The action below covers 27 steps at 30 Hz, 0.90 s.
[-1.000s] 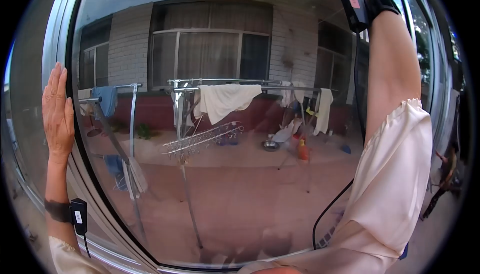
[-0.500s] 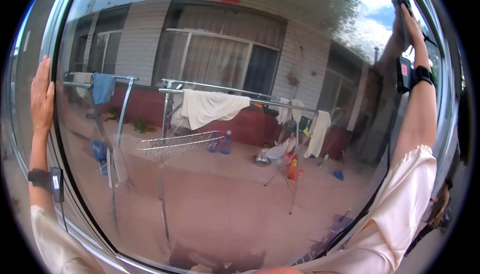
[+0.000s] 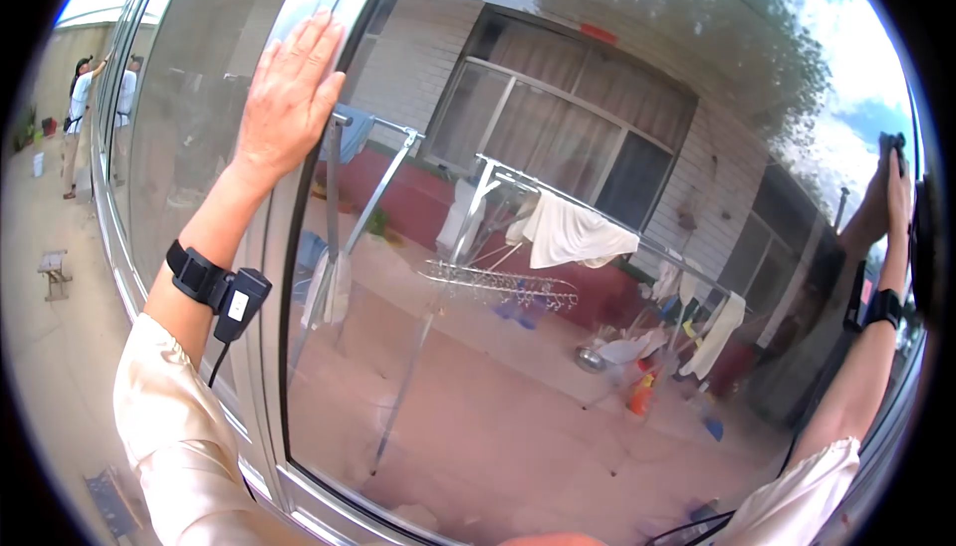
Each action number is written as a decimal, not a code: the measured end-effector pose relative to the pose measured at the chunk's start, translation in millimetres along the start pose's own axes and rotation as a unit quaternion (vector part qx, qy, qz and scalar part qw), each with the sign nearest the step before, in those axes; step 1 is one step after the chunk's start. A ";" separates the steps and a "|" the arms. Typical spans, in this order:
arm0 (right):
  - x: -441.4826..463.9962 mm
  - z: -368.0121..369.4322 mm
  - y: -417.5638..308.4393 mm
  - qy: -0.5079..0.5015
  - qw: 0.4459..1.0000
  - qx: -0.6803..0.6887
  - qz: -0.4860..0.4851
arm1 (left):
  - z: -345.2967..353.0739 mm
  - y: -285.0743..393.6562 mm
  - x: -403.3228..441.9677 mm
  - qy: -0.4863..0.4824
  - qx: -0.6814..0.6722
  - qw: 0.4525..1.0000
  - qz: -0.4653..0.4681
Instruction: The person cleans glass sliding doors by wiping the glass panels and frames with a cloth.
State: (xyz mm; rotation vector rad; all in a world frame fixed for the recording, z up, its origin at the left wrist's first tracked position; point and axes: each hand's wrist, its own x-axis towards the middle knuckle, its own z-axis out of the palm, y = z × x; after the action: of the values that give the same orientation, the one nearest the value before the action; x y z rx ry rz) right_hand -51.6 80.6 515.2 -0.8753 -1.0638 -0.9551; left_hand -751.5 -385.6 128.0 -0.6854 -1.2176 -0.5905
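Glass pane [image 3: 498, 416] fills most of view, metal frame [image 3: 267, 337] along its left edge. White cloth [image 3: 568, 232] on rack shows in pane. Left hand [image 3: 289, 98] flat on frame at pane's upper left, fingers extended close together, thumb apart. Distant person [image 3: 80, 103] far left of pane. Right hand [image 3: 899, 192] at pane's upper right, at small dark object [image 3: 890, 147]; exact grip can't tell. Wrist box [image 3: 242, 305] left of pane: white label, unreadable. No brands legible.
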 end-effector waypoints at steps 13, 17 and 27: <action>-140.7 -164.5 -593.8 0.030 0.953 0.230 -0.197 | -1.1 9.1 -5.9 -0.031 -0.152 0.988 -0.022; -191.6 -178.4 -672.2 0.055 0.932 0.311 -0.178 | -1.3 8.7 -6.1 -0.017 -0.193 0.981 -0.025; -171.2 -172.4 -705.3 0.130 0.906 0.312 -0.256 | -3.4 7.6 -9.0 -0.009 -0.221 0.975 -0.030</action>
State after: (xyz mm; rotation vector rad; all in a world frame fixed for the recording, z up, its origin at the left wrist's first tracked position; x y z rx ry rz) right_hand -691.0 -283.2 391.5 0.0724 -1.2836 -1.0285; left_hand -746.0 -382.7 117.4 -1.0319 -1.1350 -0.9219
